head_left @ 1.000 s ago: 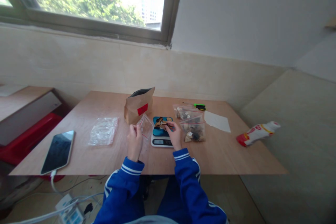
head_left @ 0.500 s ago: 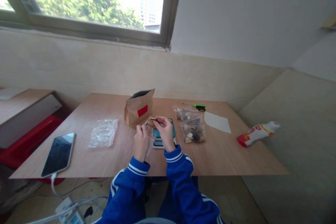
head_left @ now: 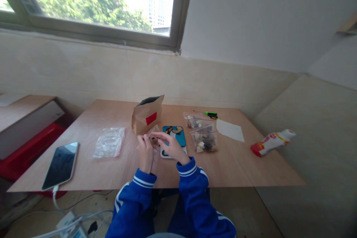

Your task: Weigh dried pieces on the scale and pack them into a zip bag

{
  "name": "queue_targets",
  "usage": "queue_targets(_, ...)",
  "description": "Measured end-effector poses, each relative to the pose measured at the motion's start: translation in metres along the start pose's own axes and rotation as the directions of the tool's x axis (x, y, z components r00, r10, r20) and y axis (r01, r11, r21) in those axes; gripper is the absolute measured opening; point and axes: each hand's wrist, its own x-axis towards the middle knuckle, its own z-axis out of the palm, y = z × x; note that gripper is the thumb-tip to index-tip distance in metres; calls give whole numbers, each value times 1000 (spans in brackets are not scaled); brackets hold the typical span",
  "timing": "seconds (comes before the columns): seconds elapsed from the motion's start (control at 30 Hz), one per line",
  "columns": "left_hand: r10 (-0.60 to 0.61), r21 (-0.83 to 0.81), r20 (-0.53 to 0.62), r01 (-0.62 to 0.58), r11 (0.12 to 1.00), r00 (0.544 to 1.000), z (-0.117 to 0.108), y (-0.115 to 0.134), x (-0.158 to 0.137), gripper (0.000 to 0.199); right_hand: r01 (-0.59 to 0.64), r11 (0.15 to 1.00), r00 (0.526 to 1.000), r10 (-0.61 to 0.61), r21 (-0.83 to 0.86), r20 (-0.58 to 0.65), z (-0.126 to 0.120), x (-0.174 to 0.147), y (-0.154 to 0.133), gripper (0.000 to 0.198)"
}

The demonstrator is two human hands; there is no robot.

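Observation:
My left hand pinches a small clear zip bag with brown dried pieces inside. From the other side, my right hand reaches across, its long fingers extended and closed on the bag near its mouth; the exact hold is partly hidden. Behind and below my right hand lies a digital scale with a blue top. Several brown dried slices rest on that top. A kraft paper pouch with a red label stands upright, its top open, just beyond my left hand.
Filled zip bags lie right of the scale, near a green-and-black tool and white paper. A red-and-white bottle lies farther right. Clear plastic bags and a charging phone are on the left.
Both hands have shifted slightly left and toward me with the bag. My right hand has turned flatter over the scale's near part, and the slices on the scale now show.

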Motion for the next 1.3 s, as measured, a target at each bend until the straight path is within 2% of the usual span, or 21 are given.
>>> queue_targets(0.07,-22,-19,-7,21,1000,1000,-2,-2,1,28,-3,991,997,13,131,-72,-4,0,5,33)
queue_targets(0.13,-32,-22,-26,32,999,999,-4,-5,3,30,6,988,981,25,157,-194,-12,2,18,32)
queue_targets(0.17,-34,-22,-34,33,999,999,-5,-6,4,31,10,995,967,16,101,-254,-17,4,27,32)
queue_targets(0.23,-45,-29,-45,43,999,998,-7,-8,5,33,-15,991,953,-26,-132,-302,-27,8,50,34)
queue_targets(0.27,-51,-32,-48,49,998,998,-8,-9,5,34,-43,959,963,-35,-282,-266,-33,11,62,38)
queue_targets(0.33,-60,-40,-54,58,998,997,-10,-10,6,35,-102,840,988,22,-534,-154,-42,17,84,56)
queue_targets(0.4,-57,-45,-49,55,998,997,-12,-9,6,35,-126,739,992,97,-662,-81,-49,24,101,66)
queue_targets(0.47,-47,-47,-41,45,998,998,-13,-7,5,35,-117,709,992,113,-696,-52,-54,29,111,60)
queue_targets(0.7,-29,-60,-13,29,998,999,-13,-4,2,39,-76,752,997,48,-655,-61,-57,32,107,23)
queue_targets(0.97,-24,-62,-18,23,998,1000,-13,-10,3,38,-81,851,993,22,-519,-119,-58,29,96,8)
queue_targets(1.1,-23,-57,-16,22,998,1000,-15,-12,5,38,-84,914,981,6,-398,-193,-57,25,92,7)
queue_targets(1.2,-31,-58,1,31,998,1000,-15,-12,5,39,-93,950,956,2,-297,-294,-53,23,77,24)
queue_targets(1.3,-28,-39,-2,28,999,1000,-14,-12,5,37,-48,998,932,27,-50,-360,-44,22,48,35)
